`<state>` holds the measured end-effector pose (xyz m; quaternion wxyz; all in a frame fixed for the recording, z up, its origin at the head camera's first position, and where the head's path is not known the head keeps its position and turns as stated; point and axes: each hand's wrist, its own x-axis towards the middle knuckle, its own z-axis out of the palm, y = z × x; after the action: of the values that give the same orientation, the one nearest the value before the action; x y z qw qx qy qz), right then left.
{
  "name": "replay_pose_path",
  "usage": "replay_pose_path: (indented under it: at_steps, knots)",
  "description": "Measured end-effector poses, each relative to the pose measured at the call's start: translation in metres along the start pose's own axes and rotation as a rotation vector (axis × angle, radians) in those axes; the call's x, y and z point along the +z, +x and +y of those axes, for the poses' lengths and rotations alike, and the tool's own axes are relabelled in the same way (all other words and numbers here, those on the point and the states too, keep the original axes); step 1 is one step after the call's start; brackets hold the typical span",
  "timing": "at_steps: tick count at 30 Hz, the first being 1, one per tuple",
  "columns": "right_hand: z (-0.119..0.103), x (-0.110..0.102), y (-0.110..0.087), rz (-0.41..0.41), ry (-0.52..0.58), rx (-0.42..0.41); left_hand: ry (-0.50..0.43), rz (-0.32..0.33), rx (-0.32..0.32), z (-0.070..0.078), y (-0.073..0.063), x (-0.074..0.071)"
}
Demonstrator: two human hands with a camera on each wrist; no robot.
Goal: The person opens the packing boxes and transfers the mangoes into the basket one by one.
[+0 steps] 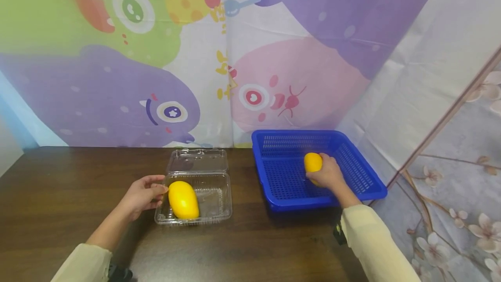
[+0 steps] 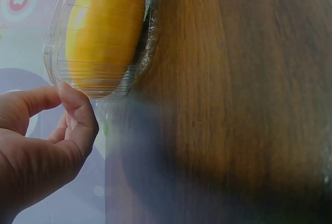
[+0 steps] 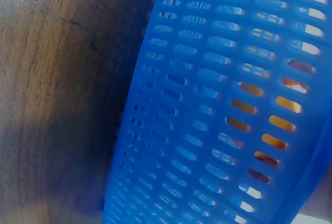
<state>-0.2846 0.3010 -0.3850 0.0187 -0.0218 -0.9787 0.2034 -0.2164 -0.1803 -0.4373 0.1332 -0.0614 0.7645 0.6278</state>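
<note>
A yellow mango (image 1: 183, 200) lies in the left half of a clear plastic clamshell box (image 1: 213, 196), whose hinged lid (image 1: 199, 161) is folded back flat behind it. My left hand (image 1: 142, 196) pinches the box's left rim between thumb and fingers. In the left wrist view, the fingertips (image 2: 66, 90) are at the rim, close to the mango (image 2: 106, 32). Over at the right, my right hand (image 1: 330, 173) grips a second mango (image 1: 313, 162) within the blue basket (image 1: 270, 201). In the right wrist view, yellow shows through the slots of the basket wall (image 3: 207, 92).
The box and basket stand side by side on a dark brown wooden table (image 1: 242, 247). Behind them hangs a cartoon-printed cloth (image 1: 203, 77). A flower-patterned panel (image 1: 458, 177) rises close along the basket's right side.
</note>
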Motion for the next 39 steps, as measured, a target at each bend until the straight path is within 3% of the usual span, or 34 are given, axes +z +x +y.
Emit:
replay_pose_path:
  at_steps: [39]
  knots:
    - [0.028, -0.008, 0.003, -0.032, -0.004, 0.005, -0.006, 0.009, 0.006, 0.0, 0.0, 0.0]
